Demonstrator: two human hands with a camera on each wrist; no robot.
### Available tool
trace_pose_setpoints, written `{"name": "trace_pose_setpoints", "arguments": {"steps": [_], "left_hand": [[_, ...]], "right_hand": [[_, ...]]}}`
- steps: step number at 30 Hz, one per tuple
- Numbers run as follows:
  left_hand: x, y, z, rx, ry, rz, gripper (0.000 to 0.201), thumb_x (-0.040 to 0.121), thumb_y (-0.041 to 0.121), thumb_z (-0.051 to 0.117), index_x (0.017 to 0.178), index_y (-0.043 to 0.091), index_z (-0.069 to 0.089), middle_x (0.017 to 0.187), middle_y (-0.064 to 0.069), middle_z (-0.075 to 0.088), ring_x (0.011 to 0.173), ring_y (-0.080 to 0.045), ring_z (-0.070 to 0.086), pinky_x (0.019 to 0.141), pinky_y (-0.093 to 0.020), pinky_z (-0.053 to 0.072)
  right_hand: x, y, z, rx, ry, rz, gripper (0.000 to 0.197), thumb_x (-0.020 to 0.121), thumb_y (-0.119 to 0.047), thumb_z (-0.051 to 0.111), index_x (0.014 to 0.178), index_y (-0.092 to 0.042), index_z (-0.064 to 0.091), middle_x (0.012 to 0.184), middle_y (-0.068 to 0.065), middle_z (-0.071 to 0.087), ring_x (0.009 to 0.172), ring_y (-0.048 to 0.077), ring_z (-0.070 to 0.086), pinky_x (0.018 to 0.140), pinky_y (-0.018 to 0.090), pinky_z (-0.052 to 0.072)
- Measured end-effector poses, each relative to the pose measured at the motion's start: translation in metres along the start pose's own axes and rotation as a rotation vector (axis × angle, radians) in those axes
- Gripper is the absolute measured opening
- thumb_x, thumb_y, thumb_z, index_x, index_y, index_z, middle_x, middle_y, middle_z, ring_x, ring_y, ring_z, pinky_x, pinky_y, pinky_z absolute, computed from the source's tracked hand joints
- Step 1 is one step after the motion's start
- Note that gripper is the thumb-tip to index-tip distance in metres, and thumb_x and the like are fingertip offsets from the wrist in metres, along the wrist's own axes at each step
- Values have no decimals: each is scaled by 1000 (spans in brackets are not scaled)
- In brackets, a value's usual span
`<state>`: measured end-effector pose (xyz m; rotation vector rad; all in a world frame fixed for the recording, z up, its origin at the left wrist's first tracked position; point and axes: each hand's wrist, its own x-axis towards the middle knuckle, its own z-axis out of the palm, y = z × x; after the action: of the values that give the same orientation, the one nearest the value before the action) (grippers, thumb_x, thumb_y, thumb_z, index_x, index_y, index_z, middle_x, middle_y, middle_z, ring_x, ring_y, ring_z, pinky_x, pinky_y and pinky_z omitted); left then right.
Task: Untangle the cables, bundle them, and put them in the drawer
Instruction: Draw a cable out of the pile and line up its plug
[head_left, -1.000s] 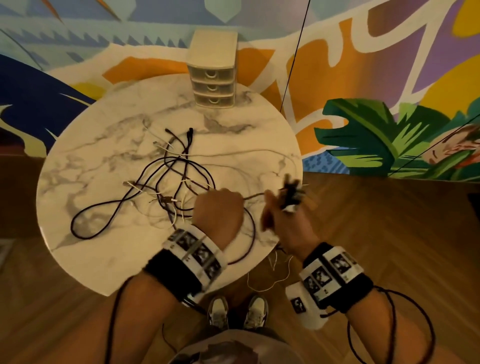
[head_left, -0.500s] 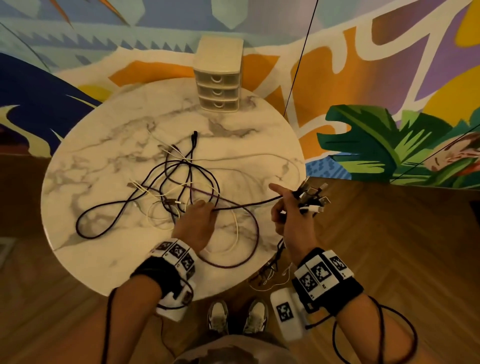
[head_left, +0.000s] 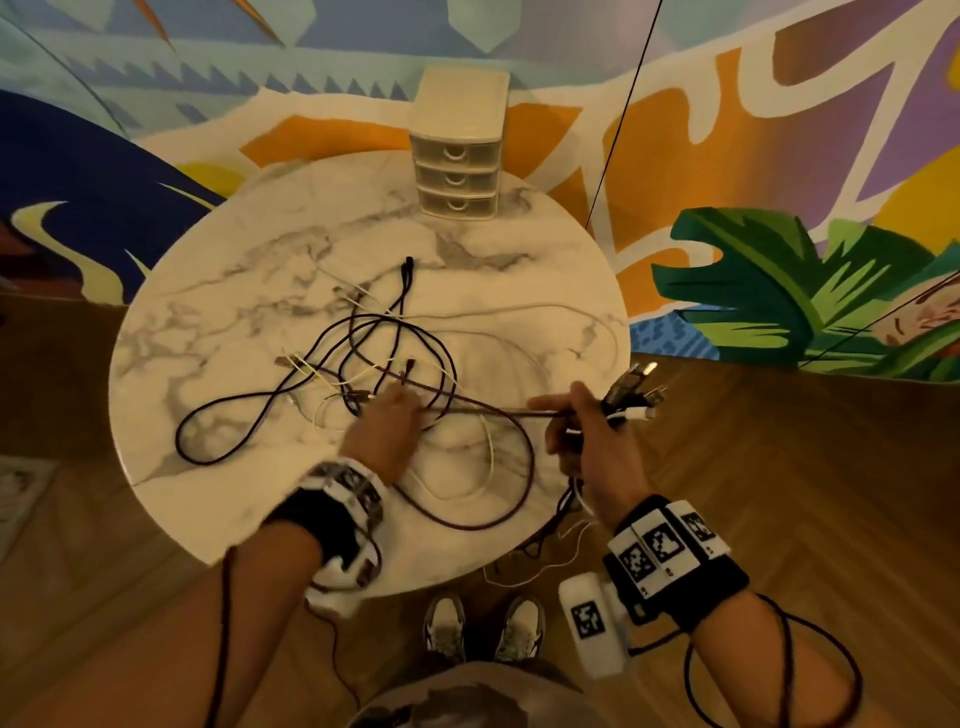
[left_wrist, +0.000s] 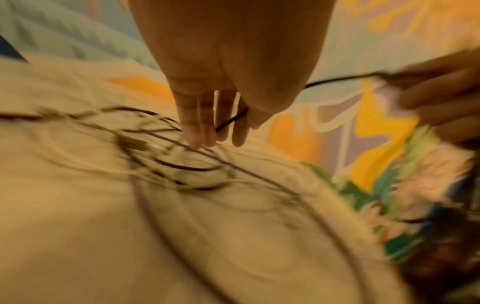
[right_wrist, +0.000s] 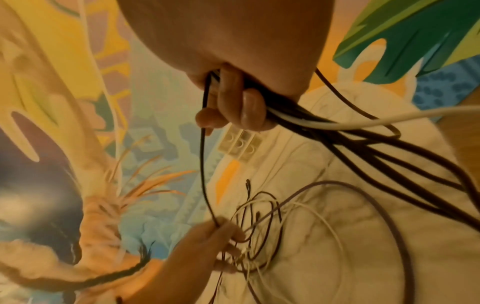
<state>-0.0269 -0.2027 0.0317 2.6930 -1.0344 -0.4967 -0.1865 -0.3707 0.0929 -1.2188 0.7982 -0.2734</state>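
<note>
A tangle of dark and white cables (head_left: 374, 364) lies mid-table on the round marble table (head_left: 208, 312). My right hand (head_left: 571, 415) grips a bundle of cable ends (head_left: 636, 395) over the table's right edge, plugs sticking out past the fist. In the right wrist view its curled fingers (right_wrist: 244, 111) wrap dark and white strands (right_wrist: 311, 121). One dark cable (head_left: 488, 410) runs taut from that fist to my left hand (head_left: 402, 397), which pinches it at the tangle's edge. The left wrist view is blurred; the cable (left_wrist: 228, 123) passes between thumb and fingers (left_wrist: 197, 131).
A small cream three-drawer unit (head_left: 457, 156) stands at the table's far edge, drawers closed. A big dark loop (head_left: 519, 493) lies near the front edge. Strands (head_left: 550, 540) hang off the table toward the wooden floor by my shoes (head_left: 483, 623). A painted wall stands behind.
My left hand slid away from the right hand, leftward along the dark cable into the tangle. The cable between the hands is now stretched longer. The right hand keeps its bundle.
</note>
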Motion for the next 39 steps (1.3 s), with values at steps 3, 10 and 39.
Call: {"name": "trace_pose_setpoints", "arguments": {"steps": [3,10,39], "left_hand": [[21,-16,-36,-104,211,-71,27,94,19,43,98,1,62,103,-20,55,94,-38,56,82,-42,44],[-28,99,-34,-778,-388,0,38,99,24,43,74,4,64,67,-10,67,60,-23,65,63,-36,55],[-8,241,58,-613,-435,451,42,80,22,59,122,24,53,117,0,50,105,-21,53,92,-37,47]], "right_hand": [[2,-8,-14,13,88,-94,53,101,-40,34,87,-8,73,56,8,54,43,12,30,40,19,23],[3,-32,-54,118,382,-243,53,101,-39,35,67,-21,72,49,-2,60,45,15,43,39,19,27],[-65,-20,-171,-210,397,-153,52,101,-39,31,93,-10,73,87,5,73,78,13,65,71,20,48]]}}
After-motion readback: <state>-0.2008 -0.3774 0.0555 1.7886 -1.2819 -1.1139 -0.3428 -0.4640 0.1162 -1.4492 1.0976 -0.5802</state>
